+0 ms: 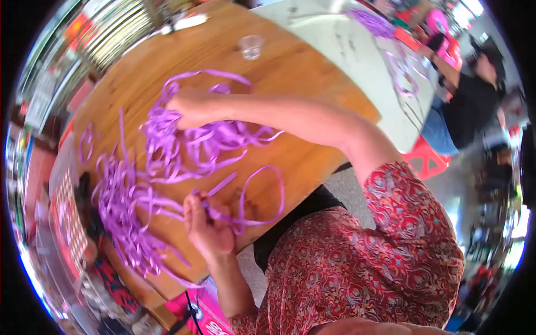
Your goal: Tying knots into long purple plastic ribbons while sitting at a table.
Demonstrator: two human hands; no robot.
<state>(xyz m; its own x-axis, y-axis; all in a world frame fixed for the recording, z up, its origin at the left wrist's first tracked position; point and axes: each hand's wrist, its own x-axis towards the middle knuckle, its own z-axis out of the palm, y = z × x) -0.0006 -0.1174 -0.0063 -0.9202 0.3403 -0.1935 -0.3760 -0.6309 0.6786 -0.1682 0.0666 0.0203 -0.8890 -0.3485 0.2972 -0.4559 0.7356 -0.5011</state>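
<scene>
Purple ribbons lie in two tangled heaps on a wooden table (296,61). My right hand (188,107) reaches across to the far ribbon heap (215,146), its fingers closed on purple ribbon (163,124) at the heap's left side. Close to the table's near edge, my left hand (209,226) is closed round a purple ribbon, with a loop of it (282,192) standing out to the right. The second ribbon heap (120,209) spreads left of my left hand, and some strands reach toward that hand. Part of what my left fingers grip is hidden.
A clear cup (251,47) stands on the far part of the table. Beyond is a white table (329,39) with more purple ribbon (371,23). A person in black (474,106) sits there near a red stool (429,158). A pink bag (209,312) is below the near edge.
</scene>
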